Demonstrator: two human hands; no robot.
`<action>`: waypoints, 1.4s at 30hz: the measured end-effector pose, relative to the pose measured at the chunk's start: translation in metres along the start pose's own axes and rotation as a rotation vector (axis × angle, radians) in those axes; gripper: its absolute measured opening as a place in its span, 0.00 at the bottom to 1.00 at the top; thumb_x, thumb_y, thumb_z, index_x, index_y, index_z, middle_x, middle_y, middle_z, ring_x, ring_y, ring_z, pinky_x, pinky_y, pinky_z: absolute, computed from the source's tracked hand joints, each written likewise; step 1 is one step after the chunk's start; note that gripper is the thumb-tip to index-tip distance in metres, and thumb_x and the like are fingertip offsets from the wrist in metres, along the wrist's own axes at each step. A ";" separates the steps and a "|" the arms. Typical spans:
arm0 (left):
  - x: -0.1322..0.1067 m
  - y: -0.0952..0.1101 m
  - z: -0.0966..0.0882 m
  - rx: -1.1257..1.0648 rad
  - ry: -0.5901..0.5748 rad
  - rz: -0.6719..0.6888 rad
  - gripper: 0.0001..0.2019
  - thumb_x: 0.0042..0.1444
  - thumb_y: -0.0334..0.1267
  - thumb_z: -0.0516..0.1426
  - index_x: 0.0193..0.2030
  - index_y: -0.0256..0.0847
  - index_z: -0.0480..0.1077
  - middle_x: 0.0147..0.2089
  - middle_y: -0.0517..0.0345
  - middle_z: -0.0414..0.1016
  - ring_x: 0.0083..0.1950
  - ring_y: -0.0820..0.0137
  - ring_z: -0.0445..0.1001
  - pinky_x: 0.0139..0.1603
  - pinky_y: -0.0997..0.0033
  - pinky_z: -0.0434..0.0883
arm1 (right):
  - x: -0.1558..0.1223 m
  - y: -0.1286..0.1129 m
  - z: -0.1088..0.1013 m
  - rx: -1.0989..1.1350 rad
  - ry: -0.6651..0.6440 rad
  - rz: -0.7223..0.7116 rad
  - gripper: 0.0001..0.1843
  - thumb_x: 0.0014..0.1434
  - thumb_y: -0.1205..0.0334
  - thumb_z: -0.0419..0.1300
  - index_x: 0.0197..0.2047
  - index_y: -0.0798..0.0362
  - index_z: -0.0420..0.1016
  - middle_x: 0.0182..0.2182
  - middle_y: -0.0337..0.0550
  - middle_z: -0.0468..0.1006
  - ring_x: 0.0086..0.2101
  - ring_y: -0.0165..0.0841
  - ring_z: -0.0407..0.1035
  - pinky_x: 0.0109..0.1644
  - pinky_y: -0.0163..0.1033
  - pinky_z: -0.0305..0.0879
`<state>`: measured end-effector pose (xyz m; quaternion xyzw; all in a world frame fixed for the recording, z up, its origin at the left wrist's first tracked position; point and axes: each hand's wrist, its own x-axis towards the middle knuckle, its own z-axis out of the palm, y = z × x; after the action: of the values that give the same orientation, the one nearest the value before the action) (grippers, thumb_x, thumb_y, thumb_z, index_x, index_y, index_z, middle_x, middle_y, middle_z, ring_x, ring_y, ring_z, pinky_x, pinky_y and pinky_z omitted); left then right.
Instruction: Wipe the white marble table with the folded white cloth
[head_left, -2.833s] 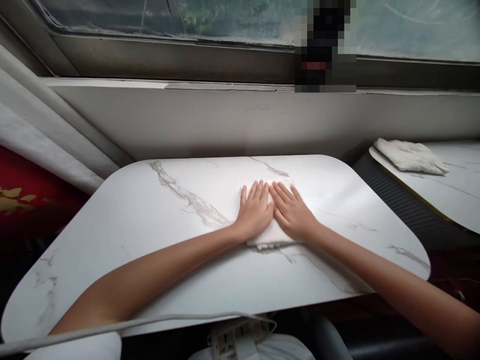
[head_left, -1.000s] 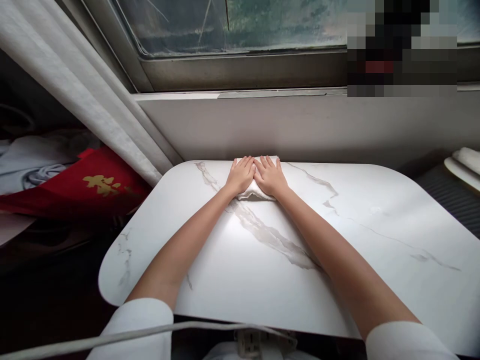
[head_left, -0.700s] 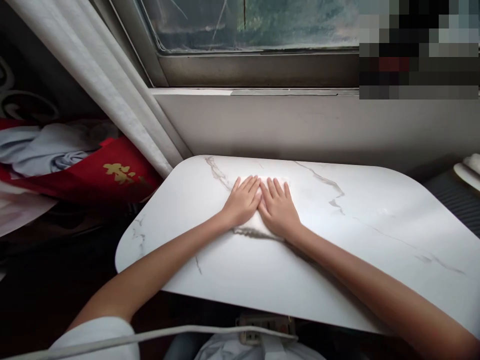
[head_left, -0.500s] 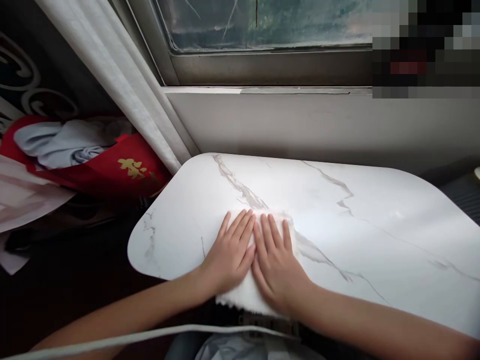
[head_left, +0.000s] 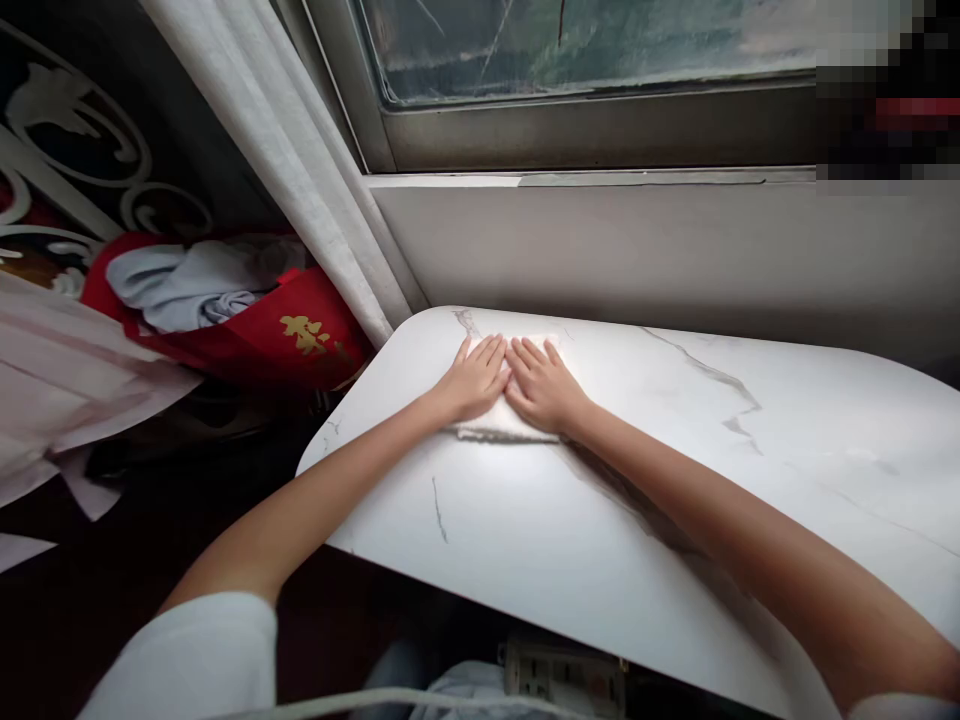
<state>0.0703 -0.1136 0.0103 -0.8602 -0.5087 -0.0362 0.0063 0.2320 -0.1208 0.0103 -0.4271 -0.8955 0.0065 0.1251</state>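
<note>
Pressing on the bench (head_left: 600, 520), I have my left hand (head_left: 474, 382) and right hand (head_left: 544, 388) side by side, fingers (head_left: 491, 350) open flat, gripping nothing. The cloth (head_left: 501, 428) lies under them by the far-left corner. Pushed further, it could slip off the edge.

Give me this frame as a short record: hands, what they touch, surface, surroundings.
left hand: open, flat, palm down on the cloth
right hand: open, flat, palm down on the cloth, close beside the left hand
cloth: white, folded, lying near the table's far left corner
table: white marble pattern, rounded corners, under the window
curtain: white, hanging left of the table
red bag: left of the table, grey fabric in it
</note>
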 end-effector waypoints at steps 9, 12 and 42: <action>0.082 -0.040 0.002 0.057 0.086 0.017 0.25 0.66 0.34 0.38 0.66 0.23 0.51 0.68 0.39 0.51 0.70 0.59 0.46 0.68 0.55 0.43 | 0.074 0.033 0.019 -0.048 0.062 0.304 0.31 0.64 0.59 0.41 0.66 0.66 0.51 0.65 0.57 0.52 0.64 0.43 0.44 0.65 0.53 0.35; 0.064 -0.039 0.003 0.039 0.128 0.002 0.24 0.66 0.34 0.39 0.65 0.23 0.53 0.68 0.37 0.51 0.69 0.60 0.48 0.68 0.56 0.45 | 0.066 0.021 0.019 -0.047 0.054 0.299 0.31 0.64 0.58 0.41 0.67 0.65 0.50 0.66 0.58 0.50 0.64 0.43 0.42 0.65 0.53 0.34; 0.022 -0.145 0.010 -0.161 0.109 -0.209 0.26 0.66 0.40 0.36 0.65 0.30 0.54 0.70 0.48 0.49 0.70 0.65 0.44 0.69 0.60 0.42 | 0.138 -0.058 0.044 0.250 0.069 0.271 0.31 0.64 0.60 0.37 0.67 0.68 0.48 0.66 0.54 0.50 0.65 0.38 0.40 0.66 0.52 0.25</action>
<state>-0.0460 -0.0242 -0.0020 -0.7971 -0.5898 -0.1239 -0.0387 0.0947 -0.0475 0.0050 -0.5248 -0.8172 0.1201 0.2059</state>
